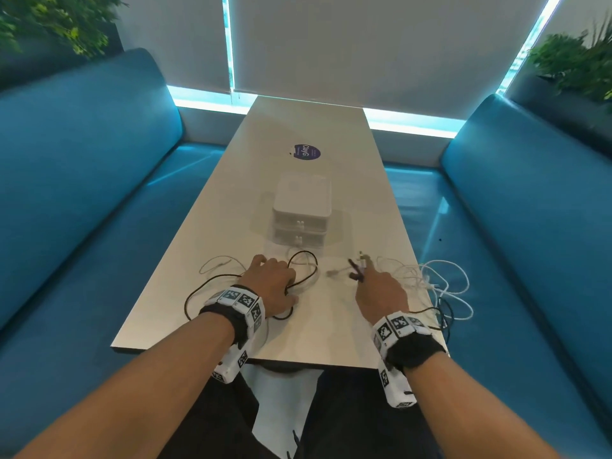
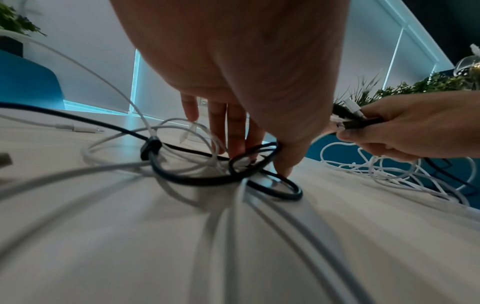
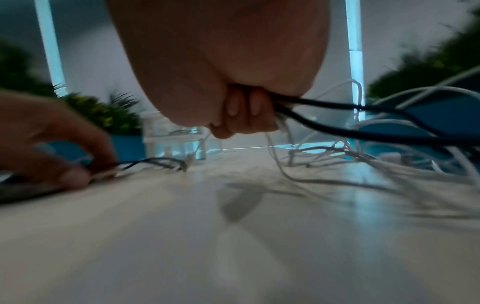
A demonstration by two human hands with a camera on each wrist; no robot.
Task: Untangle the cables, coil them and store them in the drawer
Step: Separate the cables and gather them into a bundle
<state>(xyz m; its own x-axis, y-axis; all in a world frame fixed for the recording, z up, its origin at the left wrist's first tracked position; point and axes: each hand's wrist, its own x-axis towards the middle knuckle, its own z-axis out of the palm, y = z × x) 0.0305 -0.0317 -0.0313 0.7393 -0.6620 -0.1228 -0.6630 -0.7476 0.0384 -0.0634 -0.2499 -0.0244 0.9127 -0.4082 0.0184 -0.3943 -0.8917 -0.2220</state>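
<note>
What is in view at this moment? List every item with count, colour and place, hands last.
Black cable: one, black, looped on the near table under the left hand.
White cables: several, count unclear, tangled at the table's right edge.
Drawer unit: one, translucent white, two stacked drawers, mid-table, both closed.
Sticker: one, purple, far table.
Table: one, white, between the sofas.
Sofas: two, blue, either side.
Plants: two, green, back corners.
Left hand: fingers straight, pressing the black cable.
Right hand: gripping a bundle of cable ends.

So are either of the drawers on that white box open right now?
No, both drawers sit flush and closed in the head view.
</note>
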